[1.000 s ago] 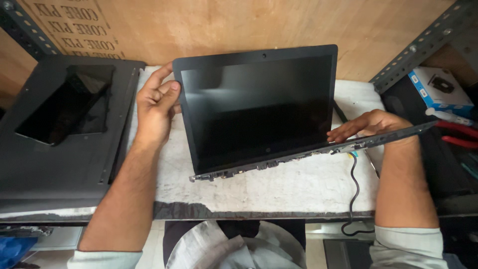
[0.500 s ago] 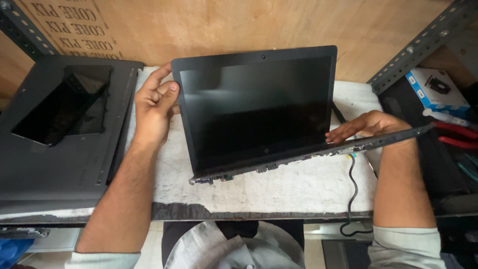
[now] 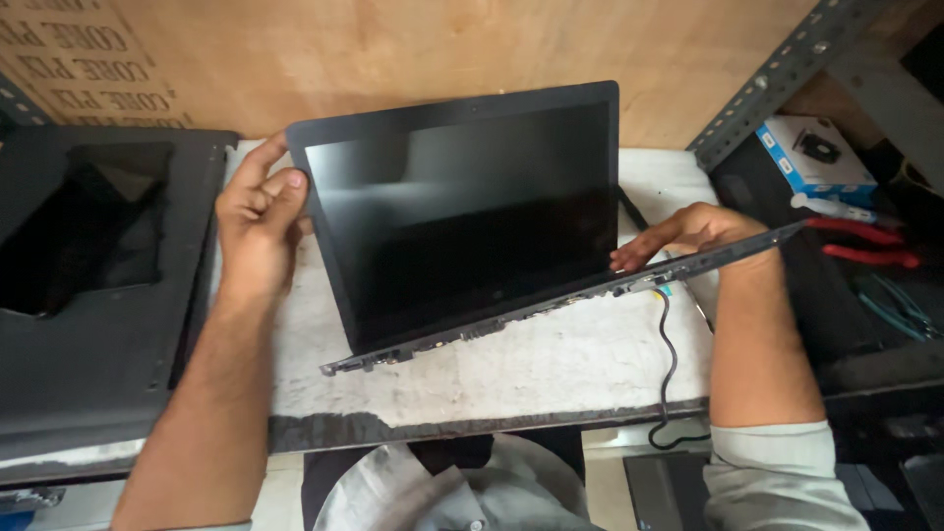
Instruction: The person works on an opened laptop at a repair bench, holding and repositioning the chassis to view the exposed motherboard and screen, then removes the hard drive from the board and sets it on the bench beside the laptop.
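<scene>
Laptop screen panel [image 3: 472, 211] tilted upright over the white worktop [image 3: 551, 364], left hand [image 3: 258, 221] gripping its left edge, right hand [image 3: 693, 231] holding its lower right corner, dark laptop shell [image 3: 98, 324] lying left, red-handled pliers [image 3: 860, 241] far right.

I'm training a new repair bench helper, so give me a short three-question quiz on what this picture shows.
1. True or false: the left hand holds the left edge of the laptop screen.
2. Where does the right hand rest? A) on the blue box B) at the laptop's lower right, by the hinge edge C) on the red-handled pliers
3. Fill in: a thin black ___ hangs from the laptop's lower right over the worktop.

Key
1. True
2. B
3. cable
</scene>
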Demonstrator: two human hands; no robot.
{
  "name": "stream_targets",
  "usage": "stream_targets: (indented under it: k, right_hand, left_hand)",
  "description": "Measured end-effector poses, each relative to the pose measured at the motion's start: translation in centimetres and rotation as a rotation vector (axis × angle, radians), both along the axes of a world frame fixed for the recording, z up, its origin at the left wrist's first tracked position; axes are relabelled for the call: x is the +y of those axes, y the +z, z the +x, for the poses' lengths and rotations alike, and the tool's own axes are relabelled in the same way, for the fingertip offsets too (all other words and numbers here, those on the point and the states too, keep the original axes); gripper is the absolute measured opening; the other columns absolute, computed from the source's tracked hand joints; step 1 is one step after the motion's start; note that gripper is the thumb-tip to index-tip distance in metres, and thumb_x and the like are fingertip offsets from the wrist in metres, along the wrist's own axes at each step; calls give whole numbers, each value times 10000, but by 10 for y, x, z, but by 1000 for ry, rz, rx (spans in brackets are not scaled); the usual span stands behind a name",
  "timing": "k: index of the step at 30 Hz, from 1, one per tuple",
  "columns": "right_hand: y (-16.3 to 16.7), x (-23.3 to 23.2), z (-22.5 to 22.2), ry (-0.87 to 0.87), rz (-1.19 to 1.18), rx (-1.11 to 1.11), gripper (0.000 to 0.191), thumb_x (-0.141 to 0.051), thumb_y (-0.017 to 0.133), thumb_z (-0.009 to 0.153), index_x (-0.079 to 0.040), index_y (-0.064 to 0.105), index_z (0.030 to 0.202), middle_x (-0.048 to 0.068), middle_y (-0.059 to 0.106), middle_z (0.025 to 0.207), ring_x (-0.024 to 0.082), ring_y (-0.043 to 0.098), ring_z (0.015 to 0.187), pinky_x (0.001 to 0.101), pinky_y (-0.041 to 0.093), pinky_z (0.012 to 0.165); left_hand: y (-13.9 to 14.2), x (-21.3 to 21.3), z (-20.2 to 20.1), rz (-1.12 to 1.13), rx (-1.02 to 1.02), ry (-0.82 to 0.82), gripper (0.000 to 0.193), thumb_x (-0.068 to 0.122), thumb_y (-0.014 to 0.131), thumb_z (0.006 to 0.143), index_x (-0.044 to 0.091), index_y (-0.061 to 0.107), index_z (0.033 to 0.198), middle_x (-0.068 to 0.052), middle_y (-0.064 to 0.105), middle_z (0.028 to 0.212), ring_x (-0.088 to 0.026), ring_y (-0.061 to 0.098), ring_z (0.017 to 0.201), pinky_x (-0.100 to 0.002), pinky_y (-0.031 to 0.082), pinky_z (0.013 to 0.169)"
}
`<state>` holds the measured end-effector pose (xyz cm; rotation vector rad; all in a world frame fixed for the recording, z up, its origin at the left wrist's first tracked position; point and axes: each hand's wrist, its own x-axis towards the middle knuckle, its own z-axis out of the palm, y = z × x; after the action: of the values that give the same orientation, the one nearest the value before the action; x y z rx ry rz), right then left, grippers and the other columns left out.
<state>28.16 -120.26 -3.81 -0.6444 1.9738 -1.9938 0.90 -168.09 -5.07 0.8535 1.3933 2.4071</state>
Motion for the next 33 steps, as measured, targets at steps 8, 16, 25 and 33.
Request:
stream_targets:
  k: [8, 16, 25, 33]
  right_hand:
    - [10, -6, 2, 20, 4, -20, 663, -451, 709, 984, 117, 647, 1320, 353, 684, 1274, 534, 577, 1340, 677, 301, 1250]
    - [10, -3, 2, 8, 25, -49, 681, -444, 755, 959, 119, 646, 1326, 361, 599, 1418, 527, 578, 1345, 660, 449, 1146]
    - [11, -3, 8, 40, 142, -33, 716, -480, 728, 965, 128, 638, 1331, 343, 667, 1336, 506, 561, 1384, 646, 374, 1203]
    - [6, -13, 3, 67, 81, 57, 696, -483, 670, 1002, 148, 661, 1295, 339, 711, 1263, 506, 620, 1316, 649, 334, 1250]
  left_hand:
    - [6, -2, 2, -2, 48, 14, 429, 52, 573, 1106, -22, 492, 1522, -133, 738, 1204, -112, 669, 903, -225, 457, 667]
    - [5, -5, 3, 87, 47, -23, 445, 50, 609, 1106, -50, 485, 1522, -165, 717, 1259, -180, 708, 1048, -294, 560, 890]
    - [3, -15, 8, 22, 52, 29, 446, 69, 630, 1091, -30, 522, 1512, -114, 703, 1110, -113, 625, 827, -225, 454, 673]
    - [2, -19, 6, 29, 70, 7, 451, 62, 605, 1111, -26, 495, 1539, -136, 733, 1212, -136, 680, 925, -223, 476, 693]
